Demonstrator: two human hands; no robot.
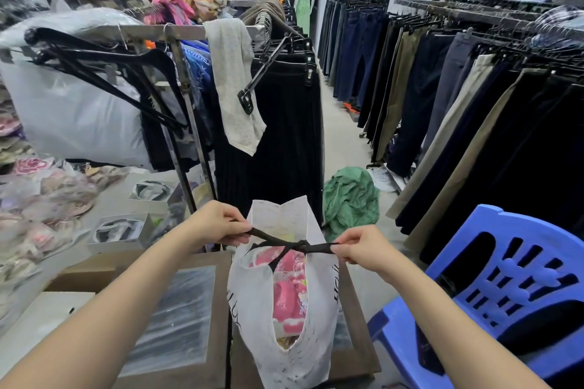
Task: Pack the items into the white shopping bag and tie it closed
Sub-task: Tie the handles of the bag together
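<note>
Head view, looking down over both my forearms: the white shopping bag (252,309) sits right in front of me on brown boxes with clear windowed lids (222,294), its long axis running away from me and its mouth turned up toward the camera. Across that mouth the two black handles (271,238) stretch left to right and cross each other near the middle. My left hand (218,224) pinches one handle end with curled fingers, and my right hand (360,249) pinches the other end the same way, so the straps are drawn taut between them. Inside the bag lie pink items (289,294) with something yellowish beneath (I cannot tell what they are). The bag is thin and slightly speckled, with dark lettering on its sides. A blue plastic chair (505,294) stands just to my right, and a green garment (350,196) lies on the floor beyond the bag.
</note>
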